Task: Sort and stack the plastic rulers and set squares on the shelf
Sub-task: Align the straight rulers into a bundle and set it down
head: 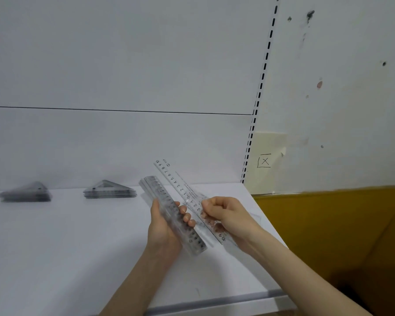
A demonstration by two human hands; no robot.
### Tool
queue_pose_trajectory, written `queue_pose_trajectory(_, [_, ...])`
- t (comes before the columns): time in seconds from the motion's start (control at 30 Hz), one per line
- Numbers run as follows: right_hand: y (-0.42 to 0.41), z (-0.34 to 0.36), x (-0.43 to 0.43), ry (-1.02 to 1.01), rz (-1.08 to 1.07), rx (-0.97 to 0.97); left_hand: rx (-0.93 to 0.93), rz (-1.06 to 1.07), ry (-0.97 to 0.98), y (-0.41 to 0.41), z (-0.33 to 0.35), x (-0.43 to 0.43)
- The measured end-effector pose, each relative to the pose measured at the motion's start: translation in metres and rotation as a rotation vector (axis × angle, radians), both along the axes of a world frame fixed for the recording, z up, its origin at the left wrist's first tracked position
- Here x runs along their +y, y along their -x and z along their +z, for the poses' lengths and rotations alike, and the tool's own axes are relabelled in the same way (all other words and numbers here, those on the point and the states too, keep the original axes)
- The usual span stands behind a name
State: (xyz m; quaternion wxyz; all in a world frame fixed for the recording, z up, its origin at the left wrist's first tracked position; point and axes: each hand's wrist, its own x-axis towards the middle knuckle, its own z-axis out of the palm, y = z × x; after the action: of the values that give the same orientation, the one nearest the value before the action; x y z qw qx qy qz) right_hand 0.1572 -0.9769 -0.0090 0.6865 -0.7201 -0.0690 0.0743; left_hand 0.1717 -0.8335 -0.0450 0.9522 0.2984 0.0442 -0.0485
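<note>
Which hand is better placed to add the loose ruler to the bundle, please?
Right, probably: the right hand pinches the single ruler, just beside the ruler bundle that fills the left hand.

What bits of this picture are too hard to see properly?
From the head view:
- bundle of rulers in the left hand: no count possible, because the clear edges blur together and the fingers cover part of it.
- far-left stack of set squares: blur hides how many there are.
- single ruler: the right hand covers some of its numbers.
- shelf: cut off by the left picture edge.
</note>
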Motion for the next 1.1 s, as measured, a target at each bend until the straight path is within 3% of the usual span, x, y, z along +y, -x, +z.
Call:
queue_pose_trajectory(0.3, [0.000, 0.010, -0.007, -0.141, 0.010, -0.058, -0.005, -0.035, -0.014, 0.003, 0.002, 0.002])
queue_pose_trajectory(0.57, [-0.014, 0.043, -0.014, -0.045, 0.012, -0.307, 0.018, -0.111, -0.049, 0.006, 0.004, 0.000])
queue_pose_trajectory(0.63, [-0.018, 0.045, -0.018, 0.073, -0.031, -0.538, 0.018, -0.120, -0.048, 0.007, 0.004, 0.000])
queue_pose_trajectory(0.77, [-0.025, 0.026, -0.013, 0.524, -0.235, -1.239, 0.003, -0.115, -0.070, 0.008, 0.007, -0.001])
queue_pose_trajectory(0.83, [-0.024, 0.012, -0.002, 0.699, -0.338, -1.501, -0.013, -0.059, -0.034, 0.006, 0.007, -0.001])
queue_pose_trajectory(0.97, [-0.015, 0.000, 0.020, 0.905, -0.470, -1.590, -0.043, -0.025, -0.003, 0.006, 0.006, 0.001])
queue_pose_trajectory(1.1, [-0.004, -0.016, 0.044, 1.268, -0.387, -1.428, -0.031, 0.050, -0.029, 0.002, 0.003, 0.000])
